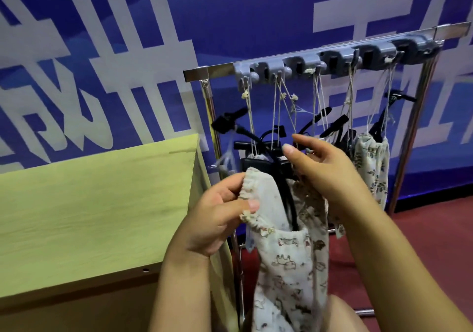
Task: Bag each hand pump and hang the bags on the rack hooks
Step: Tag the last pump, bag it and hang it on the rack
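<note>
Pale green desk (97, 203) on the left, wood-grained and bare, with dark red floor (422, 242) beneath and a blue wall banner (230, 12) carrying big white characters behind. Against it stands a shiny metal rack (332, 47), its rail lined with grey plastic hooks (302, 67), and cream strings run down from them to printed cloth bags, black pump handles poking out of their tops. Up front, the left hand (217, 216) pinches the gathered, ruffled rim of a soft cartoon-print bag (289, 267) between thumb and fingers. A black hand pump (284, 178) sits upright in that bag's open mouth. The right hand (325, 168) is at the bag's far side, thumb and fingers loosely spread; whether it grips the cloth, I can't tell.
</note>
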